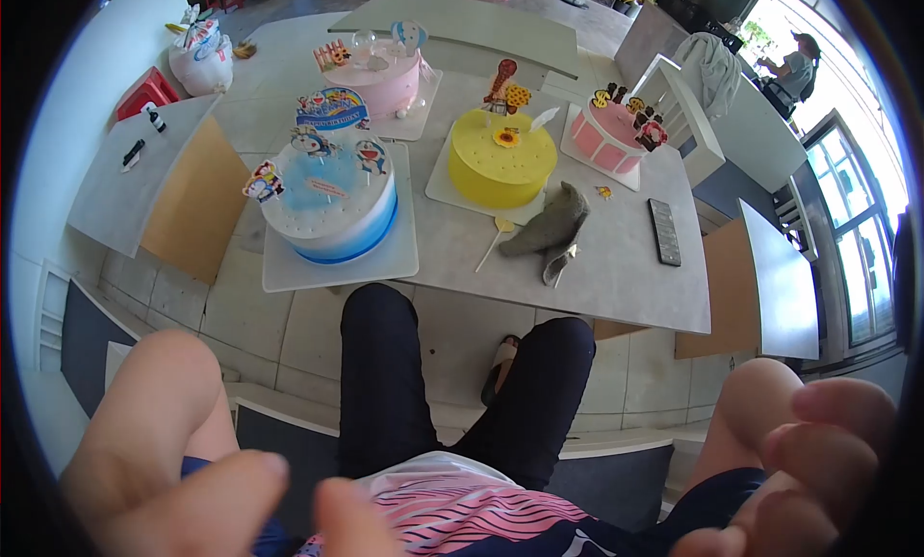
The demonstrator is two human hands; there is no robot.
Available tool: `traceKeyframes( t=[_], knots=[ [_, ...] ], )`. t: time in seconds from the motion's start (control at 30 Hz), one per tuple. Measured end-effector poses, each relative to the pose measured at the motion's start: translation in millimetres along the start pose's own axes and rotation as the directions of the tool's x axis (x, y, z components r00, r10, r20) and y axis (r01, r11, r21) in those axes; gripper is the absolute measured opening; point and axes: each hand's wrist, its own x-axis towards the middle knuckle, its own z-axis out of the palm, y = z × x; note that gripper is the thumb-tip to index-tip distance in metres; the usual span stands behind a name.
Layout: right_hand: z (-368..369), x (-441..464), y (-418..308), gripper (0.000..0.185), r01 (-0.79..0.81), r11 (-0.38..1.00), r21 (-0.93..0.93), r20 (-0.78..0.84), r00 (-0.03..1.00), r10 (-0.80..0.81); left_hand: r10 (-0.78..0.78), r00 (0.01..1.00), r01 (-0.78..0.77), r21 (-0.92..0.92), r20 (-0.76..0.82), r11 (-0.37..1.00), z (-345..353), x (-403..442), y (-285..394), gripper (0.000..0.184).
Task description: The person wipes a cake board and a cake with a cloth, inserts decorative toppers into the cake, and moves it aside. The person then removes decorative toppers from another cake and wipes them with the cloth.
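My left hand (241,499) is raised close to the camera at the lower left, blurred, with finger and thumb apart and nothing seen between them. At the lower right my right hand (808,461) shows loosely bent fingers set apart, partly cut off by the frame edge; no held thing is visible. Both hands are away from the table (616,287). On it, a blue-and-white cake (332,210) with cartoon toppers stands nearest my left side. Beside it are a yellow cake (500,162) with flower toppers, a larger pink cake (380,85) and a smaller pink cake (606,138).
A crumpled grey thing (549,225), a yellow topper on a stick (496,239) and a dark oblong object (664,232) lie on the table. Someone's dark-trousered knees (380,364) are before me. A white chair (679,109) and a distant person (794,71) are at right.
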Motion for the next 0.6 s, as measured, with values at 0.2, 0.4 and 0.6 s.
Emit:
traceKeyframes(
  t=[0.2, 0.4, 0.6],
  knots=[
    [-22.7, 1.4, -2.1, 0.017, 0.089, 0.996, 0.007, -0.012, 0.996, -0.089, 0.063, 0.998, -0.063, 0.007, 0.001, 0.998, -5.1, -4.1, 4.7, 0.013],
    [-51.8, 1.3, -5.2, 0.017, 0.136, 0.99, 0.036, -0.026, 0.99, -0.135, 0.1, 0.995, -0.1, 0.018, 0.0, 0.995, -18.0, -10.8, 15.0, 0.014],
    [-58.6, 4.3, -10.2, 0.017, 0.169, 0.984, 0.05, -0.048, 0.985, -0.166, 0.126, 0.992, -0.126, 0.024, 0.005, 0.992, -32.8, -16.9, 26.3, 0.016]
  ],
)
